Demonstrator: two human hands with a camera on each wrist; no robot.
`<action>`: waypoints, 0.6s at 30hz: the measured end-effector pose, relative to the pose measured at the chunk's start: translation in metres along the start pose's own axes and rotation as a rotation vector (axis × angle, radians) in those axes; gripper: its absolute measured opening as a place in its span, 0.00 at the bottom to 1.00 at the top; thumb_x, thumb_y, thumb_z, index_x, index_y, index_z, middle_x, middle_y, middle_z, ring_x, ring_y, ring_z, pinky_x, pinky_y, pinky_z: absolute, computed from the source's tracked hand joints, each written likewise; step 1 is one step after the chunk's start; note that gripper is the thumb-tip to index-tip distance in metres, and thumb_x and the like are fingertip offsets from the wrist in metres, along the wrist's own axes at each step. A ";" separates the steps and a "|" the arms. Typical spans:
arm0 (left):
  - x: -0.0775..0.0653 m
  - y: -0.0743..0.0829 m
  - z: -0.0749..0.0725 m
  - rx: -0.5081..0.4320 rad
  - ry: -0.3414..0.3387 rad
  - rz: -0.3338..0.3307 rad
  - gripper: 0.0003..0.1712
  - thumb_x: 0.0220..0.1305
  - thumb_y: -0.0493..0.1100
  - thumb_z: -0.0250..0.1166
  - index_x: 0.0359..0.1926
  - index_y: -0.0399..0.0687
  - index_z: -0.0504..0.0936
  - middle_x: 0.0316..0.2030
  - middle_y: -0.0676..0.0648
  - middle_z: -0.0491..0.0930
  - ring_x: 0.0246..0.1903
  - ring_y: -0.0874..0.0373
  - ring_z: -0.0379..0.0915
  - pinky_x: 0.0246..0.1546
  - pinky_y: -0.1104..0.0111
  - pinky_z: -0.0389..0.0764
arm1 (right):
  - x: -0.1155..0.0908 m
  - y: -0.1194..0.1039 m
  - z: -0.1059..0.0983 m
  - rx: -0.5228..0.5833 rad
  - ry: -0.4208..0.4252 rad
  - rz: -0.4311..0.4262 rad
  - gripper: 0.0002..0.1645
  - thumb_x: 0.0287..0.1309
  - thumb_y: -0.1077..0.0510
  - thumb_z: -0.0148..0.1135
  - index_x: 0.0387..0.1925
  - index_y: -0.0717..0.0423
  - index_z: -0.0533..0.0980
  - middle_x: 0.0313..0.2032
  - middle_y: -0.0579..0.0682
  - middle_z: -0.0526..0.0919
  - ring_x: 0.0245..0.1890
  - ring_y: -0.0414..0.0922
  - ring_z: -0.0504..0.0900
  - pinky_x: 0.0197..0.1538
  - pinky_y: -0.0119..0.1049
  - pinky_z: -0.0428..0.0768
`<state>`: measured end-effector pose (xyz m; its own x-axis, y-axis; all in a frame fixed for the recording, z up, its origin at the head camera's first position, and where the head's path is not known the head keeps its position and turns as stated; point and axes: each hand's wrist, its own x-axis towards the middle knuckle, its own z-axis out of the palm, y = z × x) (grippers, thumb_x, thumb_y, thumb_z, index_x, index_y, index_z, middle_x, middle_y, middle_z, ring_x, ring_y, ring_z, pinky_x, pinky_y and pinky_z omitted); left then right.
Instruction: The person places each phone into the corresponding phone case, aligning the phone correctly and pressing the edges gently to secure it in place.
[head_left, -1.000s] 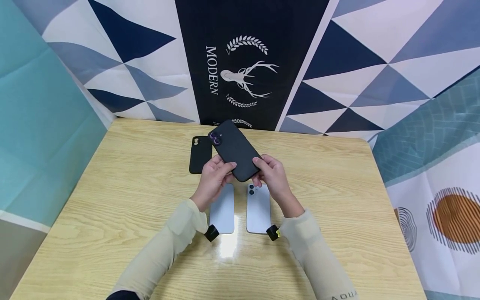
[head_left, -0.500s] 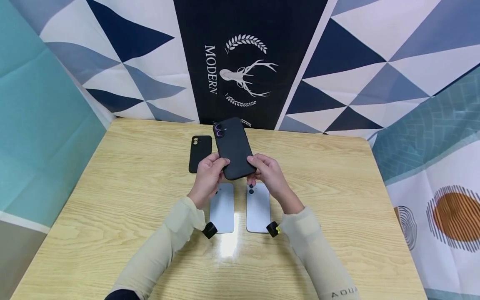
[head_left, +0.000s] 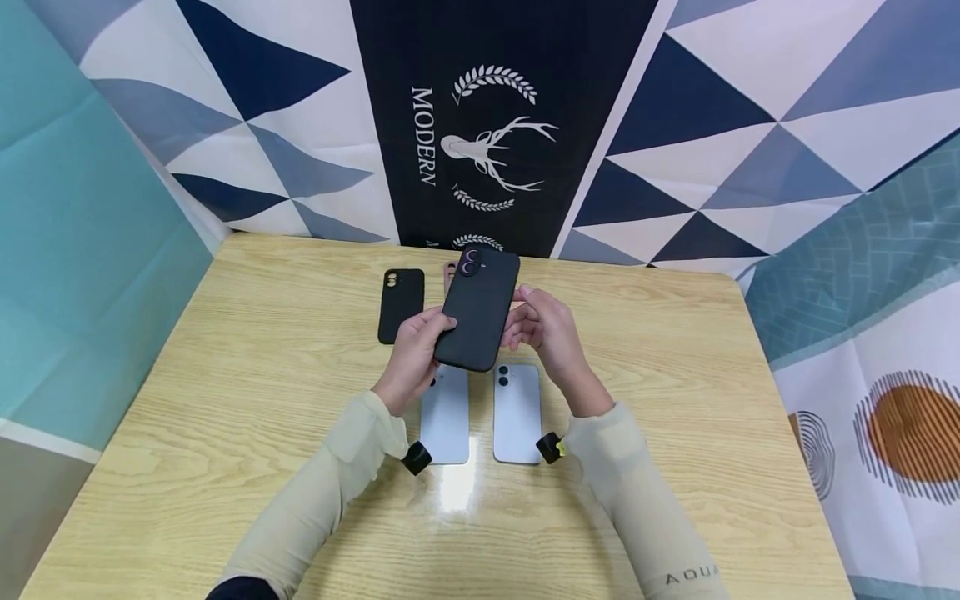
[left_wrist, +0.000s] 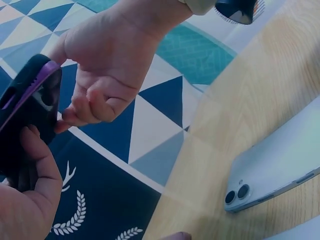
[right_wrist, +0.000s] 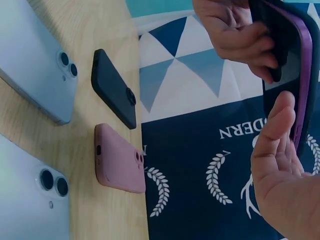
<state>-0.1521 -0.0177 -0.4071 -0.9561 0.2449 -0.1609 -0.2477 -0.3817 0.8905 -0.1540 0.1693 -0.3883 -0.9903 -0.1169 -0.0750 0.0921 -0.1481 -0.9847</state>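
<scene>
Inside hand-held black case [head_left: 480, 308], purple phone [right_wrist: 304, 65]

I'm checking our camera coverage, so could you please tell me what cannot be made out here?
Head: most of the pink case is hidden behind the black-cased phone.
Head: the lens corner of the left pale phone is partly covered by the left hand.
Left wrist: the left edge cuts off the black-cased phone.
Right wrist: the left edge cuts off both pale phones.
</scene>
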 end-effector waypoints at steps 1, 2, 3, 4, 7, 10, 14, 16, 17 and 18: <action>0.000 0.000 0.000 0.002 -0.008 -0.001 0.24 0.62 0.35 0.48 0.57 0.27 0.71 0.35 0.52 0.82 0.26 0.68 0.81 0.28 0.79 0.81 | 0.001 -0.001 -0.001 0.020 0.011 0.002 0.18 0.69 0.49 0.38 0.40 0.58 0.69 0.19 0.45 0.79 0.17 0.39 0.78 0.24 0.28 0.78; 0.000 0.000 0.000 0.006 -0.015 -0.003 0.23 0.62 0.35 0.48 0.56 0.26 0.71 0.35 0.52 0.82 0.25 0.68 0.81 0.27 0.79 0.80 | 0.002 -0.001 -0.002 0.043 0.024 0.003 0.18 0.69 0.48 0.38 0.40 0.57 0.69 0.19 0.45 0.79 0.17 0.39 0.78 0.24 0.28 0.79; -0.001 0.000 -0.001 0.009 -0.022 -0.009 0.23 0.62 0.35 0.48 0.55 0.26 0.71 0.34 0.52 0.82 0.24 0.68 0.80 0.25 0.79 0.80 | 0.004 -0.001 -0.003 0.070 0.036 0.004 0.19 0.69 0.48 0.38 0.40 0.57 0.70 0.19 0.45 0.79 0.17 0.39 0.78 0.24 0.29 0.79; -0.001 0.001 -0.001 0.012 -0.032 -0.013 0.23 0.62 0.35 0.48 0.54 0.24 0.71 0.35 0.53 0.82 0.23 0.68 0.80 0.25 0.79 0.80 | 0.005 -0.002 -0.004 0.097 0.046 0.007 0.19 0.69 0.48 0.38 0.39 0.57 0.71 0.18 0.45 0.79 0.17 0.40 0.78 0.24 0.29 0.79; -0.002 0.003 -0.003 0.027 -0.058 -0.044 0.23 0.62 0.36 0.49 0.54 0.24 0.72 0.35 0.52 0.82 0.23 0.68 0.80 0.25 0.79 0.80 | 0.007 -0.003 -0.006 0.145 0.064 0.012 0.20 0.69 0.48 0.38 0.32 0.53 0.74 0.17 0.45 0.79 0.15 0.39 0.76 0.22 0.29 0.77; -0.002 0.005 -0.005 0.037 -0.098 -0.079 0.24 0.63 0.37 0.50 0.57 0.24 0.70 0.38 0.52 0.81 0.25 0.67 0.81 0.28 0.78 0.81 | 0.008 -0.005 -0.009 0.127 0.073 0.031 0.22 0.69 0.48 0.40 0.25 0.52 0.75 0.16 0.44 0.79 0.13 0.39 0.74 0.20 0.28 0.75; -0.001 0.008 -0.006 -0.002 -0.119 -0.120 0.26 0.64 0.38 0.49 0.60 0.26 0.67 0.39 0.51 0.79 0.28 0.66 0.81 0.30 0.77 0.82 | 0.007 -0.006 -0.012 0.103 0.069 0.066 0.21 0.68 0.52 0.43 0.24 0.53 0.76 0.13 0.44 0.80 0.11 0.39 0.75 0.18 0.27 0.75; -0.001 0.009 -0.007 -0.040 -0.114 -0.140 0.26 0.65 0.39 0.48 0.60 0.28 0.66 0.40 0.50 0.78 0.30 0.66 0.81 0.31 0.76 0.82 | 0.007 -0.006 -0.014 0.108 0.075 0.081 0.18 0.68 0.54 0.44 0.26 0.55 0.76 0.14 0.45 0.81 0.11 0.39 0.77 0.18 0.27 0.76; 0.000 0.009 -0.008 -0.067 -0.108 -0.150 0.26 0.65 0.40 0.48 0.61 0.29 0.65 0.42 0.50 0.77 0.32 0.65 0.80 0.33 0.76 0.82 | 0.007 -0.006 -0.014 0.116 0.080 0.087 0.17 0.68 0.55 0.44 0.28 0.56 0.76 0.14 0.46 0.81 0.12 0.39 0.78 0.19 0.27 0.77; 0.000 0.009 -0.008 -0.094 -0.103 -0.156 0.26 0.65 0.40 0.47 0.62 0.30 0.64 0.44 0.49 0.76 0.35 0.65 0.80 0.35 0.75 0.81 | 0.006 -0.006 -0.015 0.121 0.082 0.091 0.16 0.68 0.55 0.44 0.30 0.57 0.75 0.14 0.46 0.82 0.12 0.39 0.79 0.19 0.27 0.78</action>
<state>-0.1554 -0.0285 -0.4020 -0.8853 0.3953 -0.2450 -0.4094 -0.4125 0.8138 -0.1624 0.1841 -0.3853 -0.9820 -0.0558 -0.1807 0.1890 -0.2583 -0.9474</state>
